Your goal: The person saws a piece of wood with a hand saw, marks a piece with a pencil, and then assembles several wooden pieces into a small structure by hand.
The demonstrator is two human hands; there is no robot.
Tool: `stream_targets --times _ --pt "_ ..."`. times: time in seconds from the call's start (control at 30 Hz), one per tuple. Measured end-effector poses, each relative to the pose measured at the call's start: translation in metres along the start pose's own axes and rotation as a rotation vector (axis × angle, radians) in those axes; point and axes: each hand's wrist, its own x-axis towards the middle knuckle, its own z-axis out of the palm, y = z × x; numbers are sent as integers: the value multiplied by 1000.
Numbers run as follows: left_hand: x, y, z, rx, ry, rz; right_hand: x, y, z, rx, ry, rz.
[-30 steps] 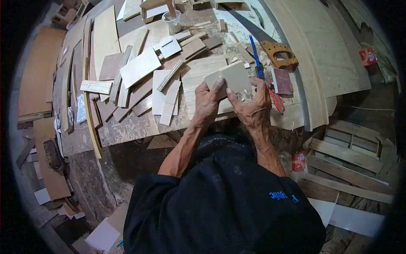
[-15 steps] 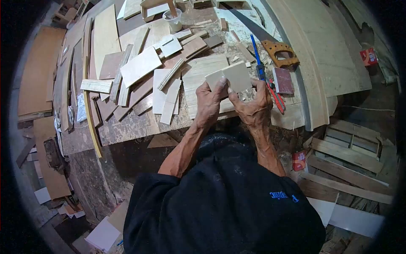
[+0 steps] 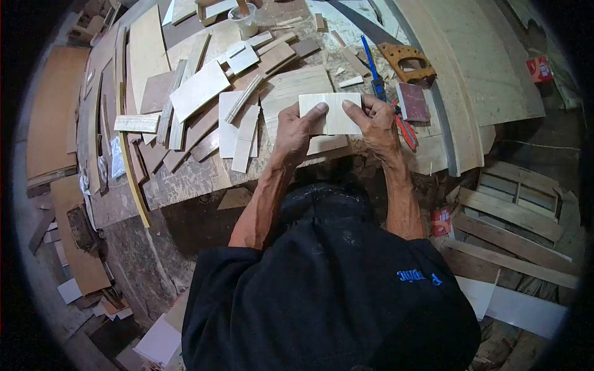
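Note:
Both my hands grip a small pale rectangular wood piece [image 3: 333,117] over the workbench's near edge. My left hand [image 3: 292,133] is closed on its left end, the thumb lying on the face. At the right end my right hand [image 3: 375,123] pinches it in the same way, fingers partly hidden behind. Just beyond my right hand lie a blue utility knife [image 3: 377,83] and a red-handled tool [image 3: 405,133]. A dark red block [image 3: 413,102] sits beside them. Farther back is a handsaw with a wooden handle [image 3: 406,63].
Loose boards and strips [image 3: 199,93] cover the left of the workbench [image 3: 179,193]. A plastic cup [image 3: 244,23] with a stick stands at the back. A long curved wooden edge [image 3: 442,93] runs along the right. Wooden frames [image 3: 513,210] lie low on the right.
The wood piece has turned from tilted to nearly level, with its broad face toward the camera. A thin pale offcut now shows on the bench behind it. Both hands still hold the piece.

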Motion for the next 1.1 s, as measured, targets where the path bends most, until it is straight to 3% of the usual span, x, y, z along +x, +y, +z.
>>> stream_targets --times 0.03,0.1,0.23,0.27,0.43,0.57,0.67,0.97,1.1 --pt "-2 0 2 -62 -3 -7 3 11 8 218 41 -38" --pt "-5 0 8 -187 -11 -17 7 16 14 357 101 12" --pt "-19 4 13 -72 -200 40 9 14 18 606 178 17" --pt "-19 -4 13 -50 -165 51 10 14 19 648 193 13" --pt "-16 11 23 133 -106 8 1 8 18 754 153 135" --pt "-17 11 40 -73 -147 301 -7 1 16 863 38 201" --pt "-15 16 35 84 -218 205 -9 1 16 868 40 166" --pt "-22 22 37 119 -176 204 -15 -4 15 910 30 163" --pt "-18 6 37 88 -87 171 -10 2 24 943 212 69"
